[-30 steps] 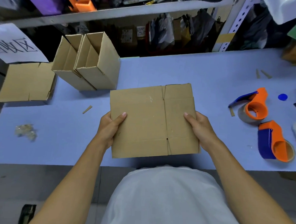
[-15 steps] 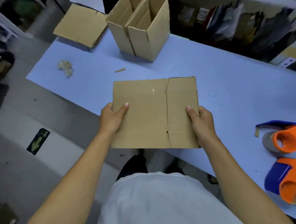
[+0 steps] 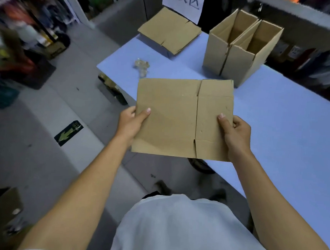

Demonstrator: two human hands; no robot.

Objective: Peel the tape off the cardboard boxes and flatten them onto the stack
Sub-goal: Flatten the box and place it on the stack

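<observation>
On the floor at my far left lies a green arrow sticker (image 3: 68, 133). My left hand (image 3: 129, 123) grips the left edge of the flattened box (image 3: 179, 118); my thumb lies curled over its top face and the rest of my fingers are hidden beneath it. I hold the flattened box level in the air, over the near-left corner of the blue bench (image 3: 291, 133), part of it hanging out past the bench's near edge above the floor. A crumpled wad of clear tape (image 3: 142, 66) lies on the bench near its left edge, beyond the box I hold. Farther back, at the far-left corner, sits the stack of flattened cardboard (image 3: 169, 32), with a white paper sign (image 3: 182, 4) hanging just behind it. To the right of the stack, two open boxes (image 3: 241, 50) stand upright and touching each other by the bench's far edge. My right hand (image 3: 235, 133) grips the right edge of the flattened box, thumb pressed on top, other fingers wrapped round the edge and underneath.
</observation>
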